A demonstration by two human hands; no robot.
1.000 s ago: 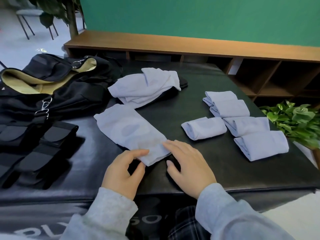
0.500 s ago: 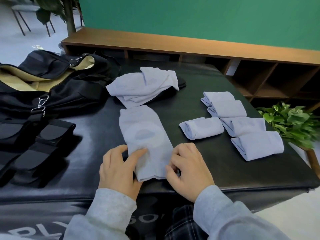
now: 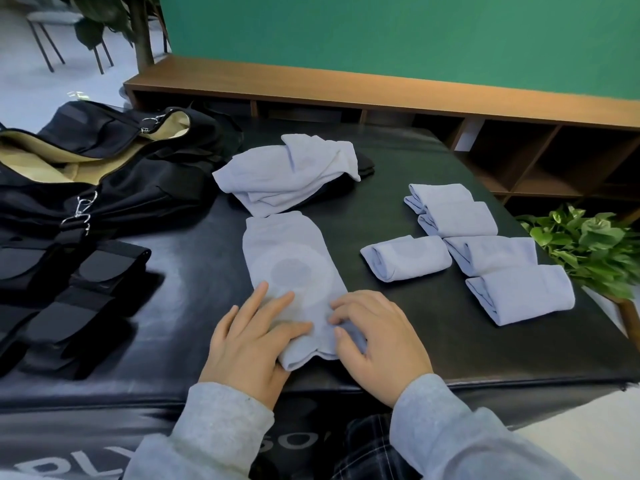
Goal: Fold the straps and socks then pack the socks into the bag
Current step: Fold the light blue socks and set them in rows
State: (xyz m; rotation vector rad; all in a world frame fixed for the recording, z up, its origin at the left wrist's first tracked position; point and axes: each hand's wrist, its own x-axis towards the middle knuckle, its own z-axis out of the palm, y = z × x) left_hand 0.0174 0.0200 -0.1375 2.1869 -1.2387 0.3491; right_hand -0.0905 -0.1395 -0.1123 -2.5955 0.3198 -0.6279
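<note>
A light-blue sock [image 3: 291, 258] lies lengthwise on the black padded table [image 3: 194, 278], right in front of me. My left hand [image 3: 252, 341] rests flat on its near end with straight fingers. My right hand [image 3: 377, 341] pinches the sock's near right edge between curled fingers and thumb. A heap of unfolded blue socks [image 3: 287, 171] lies just beyond. Several folded socks [image 3: 485, 251] sit in a group at the right. The open black bag [image 3: 104, 188] with tan lining lies at the far left, with folded black straps [image 3: 86, 296] in front of it.
A potted green plant [image 3: 588, 244] stands off the table's right edge. A low wooden shelf unit [image 3: 381, 95] runs along the green wall behind. The table's front edge is just under my wrists.
The sock has been turned from a diagonal lie to point straight away from me. Both hands moved onto its near end, which now bulges up under them.
</note>
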